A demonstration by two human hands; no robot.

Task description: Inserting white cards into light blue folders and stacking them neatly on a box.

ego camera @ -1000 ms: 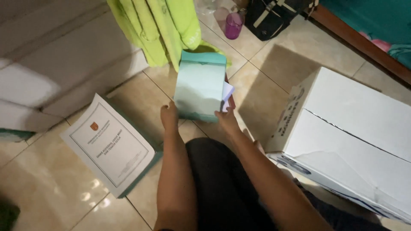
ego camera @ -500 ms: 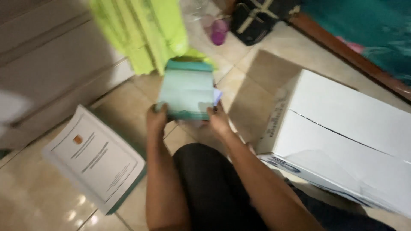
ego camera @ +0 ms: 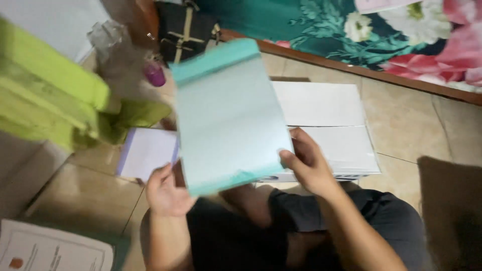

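Both hands, left hand (ego camera: 168,193) and right hand (ego camera: 309,165), pinched the lower corners of a pale teal booklet (ego camera: 228,118), lifted off the tiled floor (ego camera: 406,115) and tilted toward the face, apparently for inspection, white box (ego camera: 326,125) behind.

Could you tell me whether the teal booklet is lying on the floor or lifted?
Lifted: both hands, left hand and right hand, hold the teal booklet.
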